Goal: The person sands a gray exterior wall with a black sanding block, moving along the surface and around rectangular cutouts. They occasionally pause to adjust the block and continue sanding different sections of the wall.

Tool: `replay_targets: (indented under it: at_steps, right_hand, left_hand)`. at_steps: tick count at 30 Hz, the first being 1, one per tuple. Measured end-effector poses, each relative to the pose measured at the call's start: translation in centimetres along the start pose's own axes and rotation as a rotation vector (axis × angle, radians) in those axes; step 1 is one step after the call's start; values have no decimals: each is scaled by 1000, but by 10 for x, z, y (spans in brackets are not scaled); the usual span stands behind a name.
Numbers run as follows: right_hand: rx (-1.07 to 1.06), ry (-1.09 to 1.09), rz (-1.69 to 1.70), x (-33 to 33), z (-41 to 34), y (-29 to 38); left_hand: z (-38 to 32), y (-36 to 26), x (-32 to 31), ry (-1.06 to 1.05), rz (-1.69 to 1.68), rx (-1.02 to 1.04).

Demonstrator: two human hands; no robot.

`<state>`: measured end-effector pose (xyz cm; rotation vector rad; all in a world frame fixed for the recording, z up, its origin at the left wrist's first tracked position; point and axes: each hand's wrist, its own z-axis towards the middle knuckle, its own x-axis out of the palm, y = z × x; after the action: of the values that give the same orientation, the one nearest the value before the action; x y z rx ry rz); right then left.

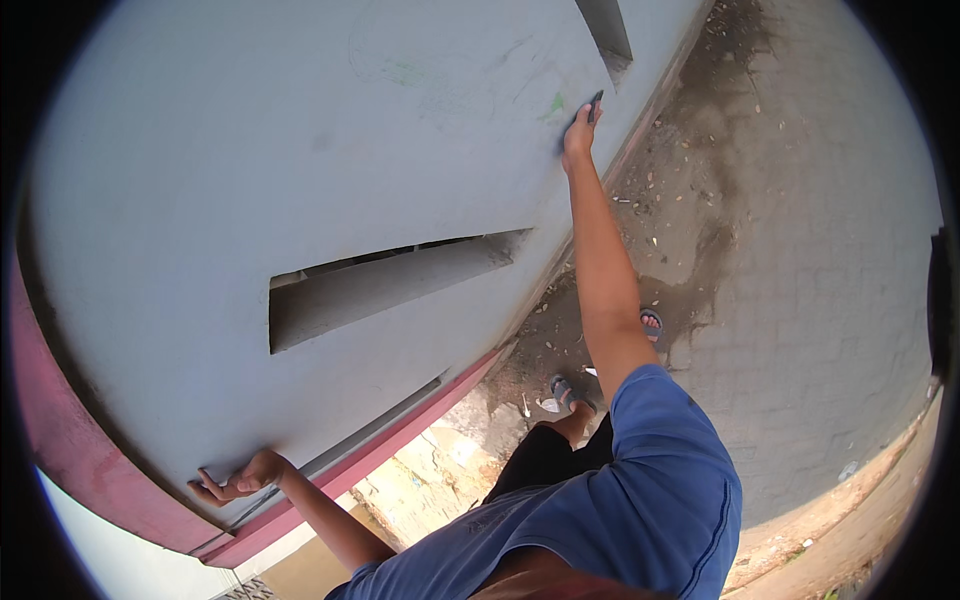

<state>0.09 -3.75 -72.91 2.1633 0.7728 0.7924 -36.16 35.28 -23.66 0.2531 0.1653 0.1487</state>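
My right hand [581,135] is against the pale grey wall [420,172] at upper right, its fingers closed on a small flat dark object [596,106] that cannot be named for certain. Just beyond this hand lie a green smudge and the end of a recessed slot. At lower left, my left hand [244,480] is beside the wall near its pink border, fingers apart, with nothing visible in it. Whether its palm touches the wall is unclear. A long recessed slot [375,289] opens in the wall between the hands.
Pink trim [420,416] edges the wall. Stained paving [795,300] with scattered leaves and litter runs along its base at right. My sandalled feet [574,394] stand close to the wall. A dark object [939,300] shows at the far right rim.
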Motion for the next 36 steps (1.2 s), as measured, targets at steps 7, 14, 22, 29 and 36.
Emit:
replay_targets:
  at_steps: [7,14,22,29,36]
  right_hand:
    - [-1270,401,-307,80,-181,119]
    - [278,-116,-113,-46,-54,11]
    - [52,-45,-407,-230,-270,-139]
    - [-726,214,-355,-247,-464,-2]
    - [-807,234,-844,-306,-484,13]
  left_hand:
    - [1,0,-1,-46,61,58]
    - [1,-4,0,-69,-33,84]
    - [8,0,-12,-70,-83,175]
    - [-135,-187,-120,484,-1093,-1141]
    - [-189,-351,-301,1510,-1710,-2181]
